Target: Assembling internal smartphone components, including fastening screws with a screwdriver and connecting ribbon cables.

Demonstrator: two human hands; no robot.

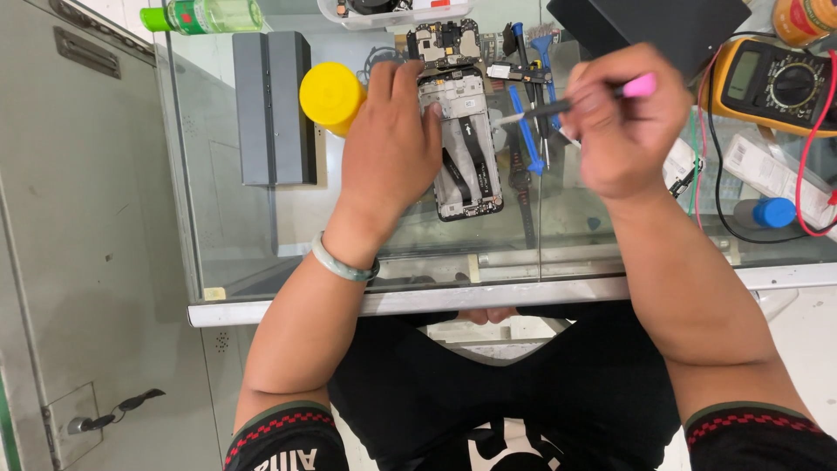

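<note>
An opened smartphone (469, 153) with its back cover off lies on a glass counter (261, 218), its circuit board and flex cables exposed. My left hand (392, 139) rests flat on the phone's left edge and pins it down. My right hand (628, 122) grips a small brush with a pink handle (641, 85). The brush's light tip (504, 118) touches the phone's upper right side. A pale green bangle (342, 263) circles my left wrist.
A yellow cap (331, 94), a grey box (274, 109) and a green bottle (205, 16) stand to the left. Blue-handled tools (527, 131) lie beside the phone. A yellow multimeter (772, 83) with red and black leads sits at the right, near a blue-capped item (772, 212).
</note>
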